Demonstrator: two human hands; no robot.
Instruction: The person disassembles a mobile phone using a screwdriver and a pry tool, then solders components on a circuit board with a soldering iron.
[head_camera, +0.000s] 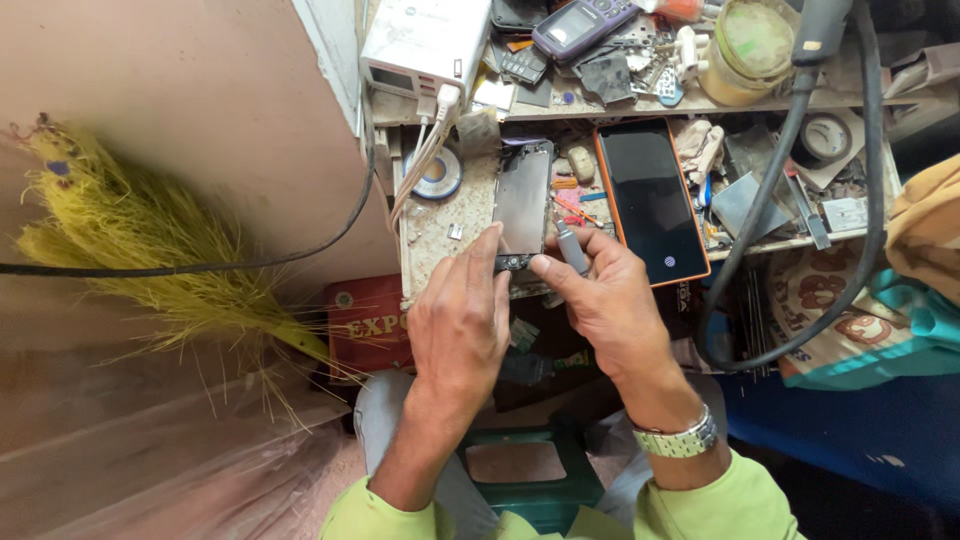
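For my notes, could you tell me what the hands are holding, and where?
Both hands, left and right, pinch the opened phone at its near end.

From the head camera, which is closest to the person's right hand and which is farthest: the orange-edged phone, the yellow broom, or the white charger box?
From the right hand:
1. Orange-edged phone, lying just above the hand on the bench.
2. White charger box, up on the shelf, to the upper left.
3. Yellow broom, far left against the wall, beyond the left hand.
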